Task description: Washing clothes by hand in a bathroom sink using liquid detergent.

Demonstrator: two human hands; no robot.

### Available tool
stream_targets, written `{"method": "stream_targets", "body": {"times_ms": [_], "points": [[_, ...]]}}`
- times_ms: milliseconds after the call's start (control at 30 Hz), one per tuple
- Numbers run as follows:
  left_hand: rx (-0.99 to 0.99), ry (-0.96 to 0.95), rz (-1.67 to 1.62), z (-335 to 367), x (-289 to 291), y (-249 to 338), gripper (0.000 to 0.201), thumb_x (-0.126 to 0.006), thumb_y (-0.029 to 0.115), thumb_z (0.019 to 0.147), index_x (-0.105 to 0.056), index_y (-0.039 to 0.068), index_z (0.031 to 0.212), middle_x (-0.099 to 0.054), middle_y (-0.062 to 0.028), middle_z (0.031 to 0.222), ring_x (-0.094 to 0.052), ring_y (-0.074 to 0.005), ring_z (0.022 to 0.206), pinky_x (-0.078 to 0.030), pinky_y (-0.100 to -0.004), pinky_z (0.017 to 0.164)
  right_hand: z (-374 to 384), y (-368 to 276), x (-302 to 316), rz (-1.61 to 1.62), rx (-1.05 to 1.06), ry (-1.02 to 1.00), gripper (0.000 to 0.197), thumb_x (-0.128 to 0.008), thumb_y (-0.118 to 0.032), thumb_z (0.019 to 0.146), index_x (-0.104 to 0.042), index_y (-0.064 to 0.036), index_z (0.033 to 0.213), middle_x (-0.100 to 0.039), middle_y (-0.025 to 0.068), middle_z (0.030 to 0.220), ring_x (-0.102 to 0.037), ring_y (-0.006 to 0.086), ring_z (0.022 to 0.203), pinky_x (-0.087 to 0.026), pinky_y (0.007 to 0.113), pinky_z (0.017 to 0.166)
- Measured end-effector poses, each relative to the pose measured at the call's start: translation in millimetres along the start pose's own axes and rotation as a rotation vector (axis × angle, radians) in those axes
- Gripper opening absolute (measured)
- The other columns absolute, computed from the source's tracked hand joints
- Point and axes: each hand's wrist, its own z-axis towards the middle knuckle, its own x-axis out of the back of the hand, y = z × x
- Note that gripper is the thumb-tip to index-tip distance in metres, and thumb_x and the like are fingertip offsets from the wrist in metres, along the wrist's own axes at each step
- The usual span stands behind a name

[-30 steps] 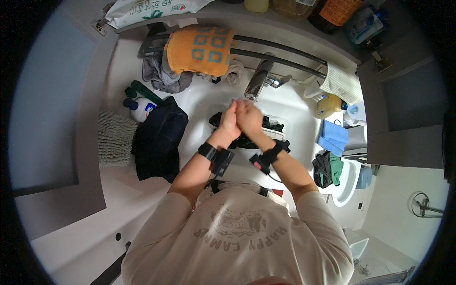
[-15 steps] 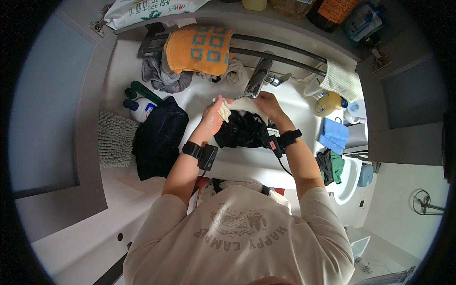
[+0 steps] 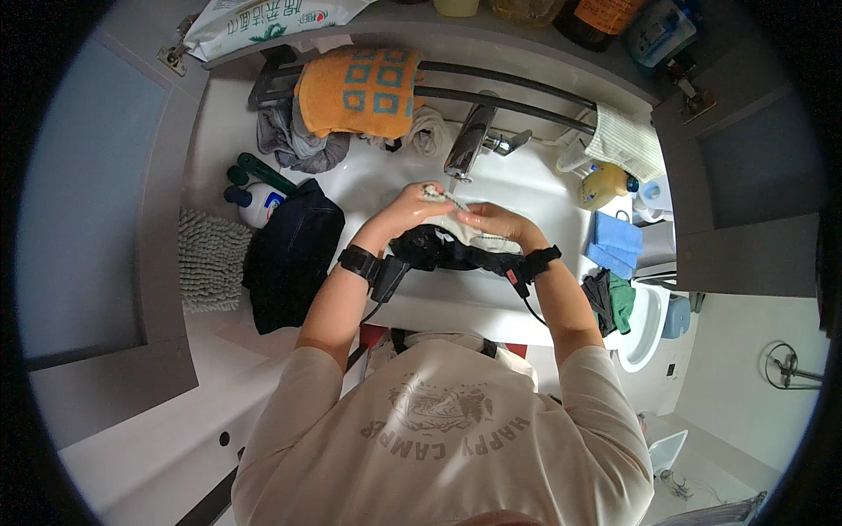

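Observation:
My left hand (image 3: 410, 210) and my right hand (image 3: 498, 223) are close together over the white sink (image 3: 544, 197), just below the chrome faucet (image 3: 470, 145). Both are closed on a wet cream cloth (image 3: 472, 235) with a dark-patterned edge; its exact kind does not show. One gathered end pokes up between the fingers, and the rest hangs below my right hand. Under it lies a heap of wet black fabric (image 3: 430, 249), partly covered by the cloth and my wrists.
An orange towel (image 3: 358, 92) hangs on the dark rail. At left, dark denim (image 3: 294, 254) lies beside a white bottle (image 3: 260, 206) and a grey shaggy mat (image 3: 210, 260). A yellow bottle (image 3: 603, 187), blue cloth (image 3: 614, 244) and green cloth (image 3: 621, 304) are at right.
My hands have come closer together and nearer to me, from a stretch of cream cloth held apart to a bunched grip. The black fabric is now more covered.

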Motion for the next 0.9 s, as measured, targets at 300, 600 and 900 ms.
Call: {"method": "stream_targets", "body": {"times_ms": [300, 600, 900], "points": [[0.127, 0.208, 0.094, -4, 18, -6, 0.03, -0.053, 0.027, 0.085, -0.056, 0.004, 0.104, -0.057, -0.0006, 0.088, -0.051, -0.008, 0.08, -0.04, -0.0215, 0.068, 2, 28, 3, 0.253, 0.283, 0.527, 0.031, -0.055, -0.029, 0.085, -0.062, 0.0011, 0.087, -0.051, -0.0042, 0.065, -0.04, 0.0047, 0.055, -0.035, 0.022, 0.049], [0.011, 0.194, -1.017, 26, -49, -48, 0.03, -0.04, 0.03, 0.091, -0.051, 0.007, 0.108, -0.055, -0.0032, 0.104, -0.051, -0.0148, 0.095, -0.04, -0.0299, 0.084, 20, -49, -52, -0.515, 0.359, 1.026, 0.031, -0.045, -0.03, 0.084, -0.06, -0.0057, 0.073, -0.059, 0.0183, 0.068, -0.057, 0.0359, 0.062, -0.045, 0.043, 0.057], [0.086, 0.288, -1.059, 17, -38, -52, 0.032, -0.031, 0.029, 0.093, -0.048, 0.008, 0.111, -0.054, -0.0042, 0.11, -0.051, -0.0174, 0.1, -0.038, -0.032, 0.091, 38, -47, -68, -0.464, 0.395, 1.001, 0.029, -0.048, -0.03, 0.081, -0.063, -0.0058, 0.08, -0.059, 0.0189, 0.074, -0.057, 0.0374, 0.071, -0.046, 0.043, 0.063]]}}
